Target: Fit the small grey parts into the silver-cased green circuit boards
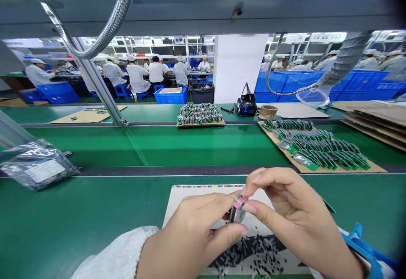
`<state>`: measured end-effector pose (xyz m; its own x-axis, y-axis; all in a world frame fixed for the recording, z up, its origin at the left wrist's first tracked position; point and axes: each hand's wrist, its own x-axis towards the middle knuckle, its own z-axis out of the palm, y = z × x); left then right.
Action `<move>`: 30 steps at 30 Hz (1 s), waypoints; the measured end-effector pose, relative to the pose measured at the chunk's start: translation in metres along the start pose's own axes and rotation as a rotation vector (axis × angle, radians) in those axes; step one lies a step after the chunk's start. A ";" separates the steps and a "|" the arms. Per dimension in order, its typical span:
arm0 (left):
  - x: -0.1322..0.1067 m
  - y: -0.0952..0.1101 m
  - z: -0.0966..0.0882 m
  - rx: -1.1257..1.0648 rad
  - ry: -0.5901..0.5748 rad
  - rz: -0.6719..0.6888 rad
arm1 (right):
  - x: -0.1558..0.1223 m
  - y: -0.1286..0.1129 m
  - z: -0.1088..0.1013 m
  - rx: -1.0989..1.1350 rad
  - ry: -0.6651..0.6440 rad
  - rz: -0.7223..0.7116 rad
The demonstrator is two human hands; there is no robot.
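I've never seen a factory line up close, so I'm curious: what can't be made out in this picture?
All in the head view:
The pink-topped part: fingers of the left hand and right hand hide much of it.
The black pieces: too small to identify.
The blue item: cut off by the lower right edge.
The label on the plastic bag: text too small to read.

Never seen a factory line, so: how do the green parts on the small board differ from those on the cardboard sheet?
The small board's parts form a tight heap; the cardboard sheet's parts lie in long slanted rows. The sheet's parts spread wider. Both look green, on green benches.
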<state>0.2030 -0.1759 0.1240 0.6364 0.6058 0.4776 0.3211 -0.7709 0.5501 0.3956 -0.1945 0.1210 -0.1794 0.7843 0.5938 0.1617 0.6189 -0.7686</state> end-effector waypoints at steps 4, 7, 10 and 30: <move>-0.003 0.000 0.001 0.087 -0.025 0.018 | 0.001 0.000 0.001 0.026 -0.018 0.030; -0.004 -0.003 0.002 0.170 -0.015 0.068 | 0.001 0.001 0.002 0.047 -0.020 0.048; -0.002 -0.005 0.002 0.164 -0.012 0.135 | 0.003 0.001 -0.001 0.071 -0.036 0.053; 0.033 -0.131 0.002 0.214 0.208 -0.514 | -0.003 0.009 -0.097 -0.664 -0.045 0.304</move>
<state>0.1835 -0.0555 0.0669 0.2176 0.9211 0.3228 0.6995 -0.3778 0.6066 0.4917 -0.1875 0.1350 -0.0704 0.9317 0.3563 0.7622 0.2807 -0.5834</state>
